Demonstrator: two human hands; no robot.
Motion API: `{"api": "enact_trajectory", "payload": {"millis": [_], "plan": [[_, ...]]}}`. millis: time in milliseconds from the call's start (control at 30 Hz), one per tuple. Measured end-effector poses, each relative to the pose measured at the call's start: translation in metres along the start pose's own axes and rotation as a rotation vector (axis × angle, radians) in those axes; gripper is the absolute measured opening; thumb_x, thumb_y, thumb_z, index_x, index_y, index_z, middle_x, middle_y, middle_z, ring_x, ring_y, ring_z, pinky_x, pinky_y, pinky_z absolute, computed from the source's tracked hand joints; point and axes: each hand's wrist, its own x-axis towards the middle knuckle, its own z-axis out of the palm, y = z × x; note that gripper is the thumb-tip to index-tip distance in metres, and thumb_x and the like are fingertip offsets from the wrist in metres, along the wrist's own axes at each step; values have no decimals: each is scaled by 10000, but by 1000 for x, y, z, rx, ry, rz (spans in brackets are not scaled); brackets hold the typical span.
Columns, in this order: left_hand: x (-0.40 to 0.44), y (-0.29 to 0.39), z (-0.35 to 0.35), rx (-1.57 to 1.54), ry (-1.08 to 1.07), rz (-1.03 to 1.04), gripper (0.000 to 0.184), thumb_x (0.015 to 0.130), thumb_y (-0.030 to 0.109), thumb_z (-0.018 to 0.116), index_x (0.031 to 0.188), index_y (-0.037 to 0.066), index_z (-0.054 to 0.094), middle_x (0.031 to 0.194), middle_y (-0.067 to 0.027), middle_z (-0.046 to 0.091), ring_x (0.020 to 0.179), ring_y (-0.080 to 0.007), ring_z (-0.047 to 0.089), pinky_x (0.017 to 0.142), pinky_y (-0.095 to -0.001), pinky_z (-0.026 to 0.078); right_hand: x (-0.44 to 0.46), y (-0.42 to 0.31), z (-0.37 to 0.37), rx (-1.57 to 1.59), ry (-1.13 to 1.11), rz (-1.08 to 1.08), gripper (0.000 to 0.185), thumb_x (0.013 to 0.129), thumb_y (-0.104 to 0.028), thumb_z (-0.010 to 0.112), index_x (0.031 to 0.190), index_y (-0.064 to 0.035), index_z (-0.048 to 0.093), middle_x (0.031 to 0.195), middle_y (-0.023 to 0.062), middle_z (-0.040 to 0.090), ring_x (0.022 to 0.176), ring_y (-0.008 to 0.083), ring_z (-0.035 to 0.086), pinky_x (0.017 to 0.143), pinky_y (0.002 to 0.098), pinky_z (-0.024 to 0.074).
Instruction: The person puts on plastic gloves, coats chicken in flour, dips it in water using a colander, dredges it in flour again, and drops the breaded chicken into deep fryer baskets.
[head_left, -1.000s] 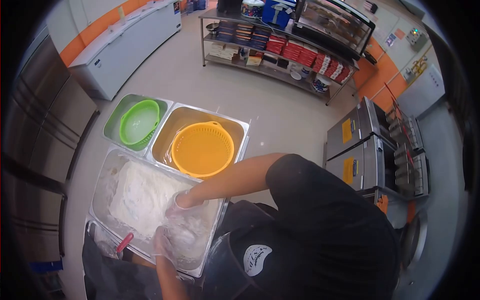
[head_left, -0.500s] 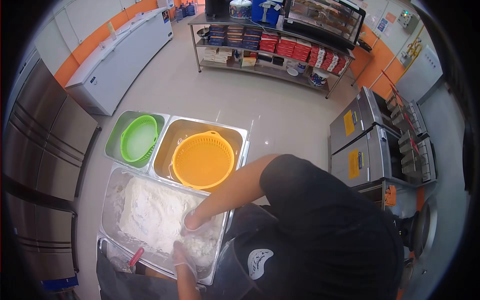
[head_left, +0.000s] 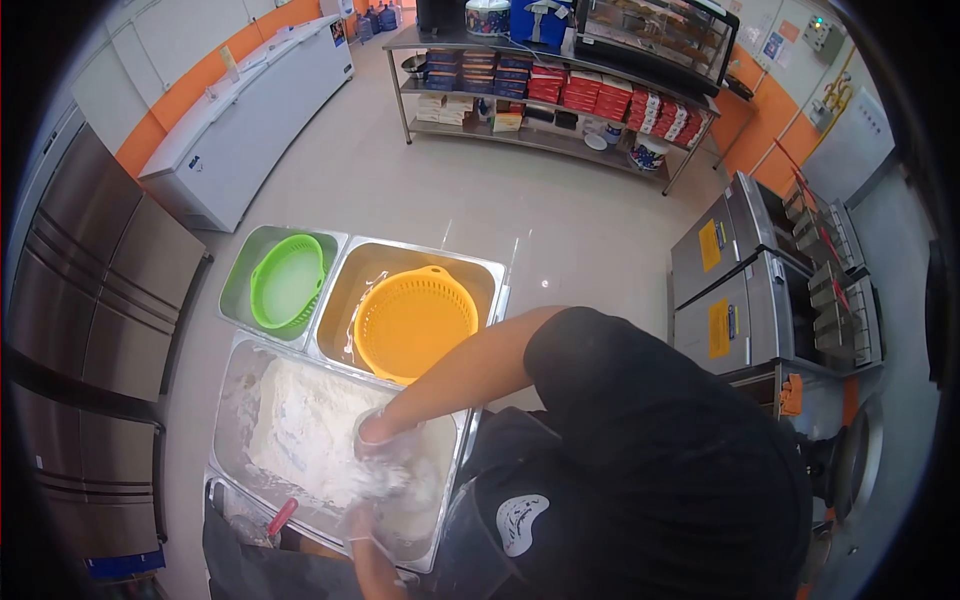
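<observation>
Yellow basket [head_left: 415, 325] and green basket [head_left: 287, 282] sit beyond the powder [head_left: 310, 425].

Room light: bright and fairly even across the middle of the frame.
Floor [head_left: 470, 190]: glossy, pale glare streaks and one small bright spot near centre.
White powder [head_left: 305, 420]: very bright at lower left of centre, fine detail washed out.
My right hand [head_left: 373, 437] and left hand [head_left: 361, 524]: soft-edged, with blurred white clumps [head_left: 381, 479] between them.
Black shirt [head_left: 650, 450]: dark, folds faint.
Lens: straight edges bow; corners go black.
</observation>
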Motion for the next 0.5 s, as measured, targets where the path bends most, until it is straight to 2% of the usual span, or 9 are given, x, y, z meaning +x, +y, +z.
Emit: {"api": "enact_trajectory", "payload": {"millis": [67, 200, 267, 333, 367, 400, 433, 467, 500], "plan": [[-10, 11, 9, -2, 41, -10, 529, 950, 426, 442, 1274, 20, 548, 1246, -137, 576, 1135, -277, 542, 978, -411, 425, 10, 19, -4, -64, 17, 69, 403, 945, -365, 535, 1203, -79, 653, 1311, 136, 601, 1191, 284, 574, 1005, 388, 458], [6, -1, 48, -34, 42, -46, 494, 947, 414, 455, 1228, 24, 569, 1182, -127, 589, 1076, -265, 558, 930, -402, 441, 125, 109, 83, -853, -60, -17, 412, 949, -373, 527, 1213, -80, 645, 1323, 139, 592, 1202, 286, 566, 1009, 390, 455], [15, -4, 63, -84, 0, -43, 477, 945, 407, 461, 1205, 26, 580, 1150, -121, 596, 1047, -259, 566, 905, -397, 450, 149, 107, 119, -1080, -98, -93, 417, 951, -377, 524, 1219, -80, 642, 1328, 141, 588, 1208, 287, 562, 1011, 391, 453], [16, -1, 61, -115, -19, -15, 461, 943, 401, 467, 1182, 28, 591, 1118, -116, 603, 1017, -253, 574, 881, -393, 458, 142, 91, 126, -1103, -97, -140, 422, 953, -381, 520, 1224, -80, 638, 1334, 142, 584, 1214, 288, 558, 1013, 392, 452], [12, 3, 56, -115, -9, -6, 453, 942, 398, 470, 1170, 28, 596, 1102, -113, 606, 1003, -250, 578, 869, -390, 462, 121, 73, 117, -1035, -84, -152, 424, 954, -384, 518, 1227, -80, 636, 1337, 143, 582, 1217, 288, 556, 1014, 393, 451], [9, 6, 49, -112, 5, -3, 445, 941, 395, 474, 1159, 29, 601, 1086, -111, 610, 988, -247, 582, 857, -388, 466, 99, 62, 101, -827, -58, -118, 427, 955, -386, 516, 1230, -81, 634, 1340, 144, 579, 1219, 289, 554, 1015, 393, 450], [2, 9, 43, -104, 24, -15, 437, 940, 392, 477, 1147, 30, 607, 1070, -108, 613, 973, -244, 586, 845, -386, 470, 52, 32, 72, -518, -25, -29, 429, 957, -388, 514, 1232, -81, 632, 1343, 145, 577, 1222, 289, 552, 1016, 394, 449], [-2, 9, 39, -99, 42, -30, 430, 939, 389, 480, 1136, 31, 612, 1054, -105, 616, 958, -241, 590, 833, -384, 474, -18, -15, 37, -42, 45, 165, 431, 958, -390, 513, 1235, -81, 630, 1345, 146, 575, 1225, 290, 550, 1016, 395, 449], [-6, 9, 38, -90, 58, -46, 422, 938, 386, 483, 1124, 32, 617, 1038, -103, 620, 944, -238, 594, 820, -381, 478, -74, -56, 13, 248, 144, 329, 434, 959, -392, 511, 1238, -81, 628, 1348, 147, 573, 1228, 291, 547, 1017, 395, 448]]}}
